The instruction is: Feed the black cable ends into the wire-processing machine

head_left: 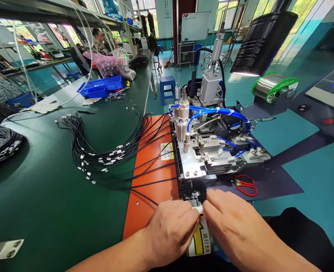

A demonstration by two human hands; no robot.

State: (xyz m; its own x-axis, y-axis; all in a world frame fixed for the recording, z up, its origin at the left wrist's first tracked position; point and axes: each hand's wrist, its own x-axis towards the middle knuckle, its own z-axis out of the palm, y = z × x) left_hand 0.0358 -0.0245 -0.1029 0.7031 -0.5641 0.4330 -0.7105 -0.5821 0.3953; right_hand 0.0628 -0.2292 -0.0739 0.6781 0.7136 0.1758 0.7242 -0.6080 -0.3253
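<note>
My left hand [172, 226] is closed at the near end of a soldering machine [189, 162]. A black cable [144, 195] runs from the left into its grip. Close beside it, my right hand [229, 219] is also closed, with the fingertips pinched together. Between the two hands shows a small white piece [198, 209]; I cannot make out what it is. Below it is a yellow and white arrow label [203, 240]. Several more black cables [152, 172] cross the orange plate [144, 219] into the machine's edge.
Bundled cables with white tips [110, 158] lie on the green table [56, 211], with a cable coil [5, 143] at far left. Red-handled cutters [246, 185] lie right of the machine. A solder spool [274, 87] and black lamp [263, 41] stand behind. Blue trays [100, 87] sit farther back.
</note>
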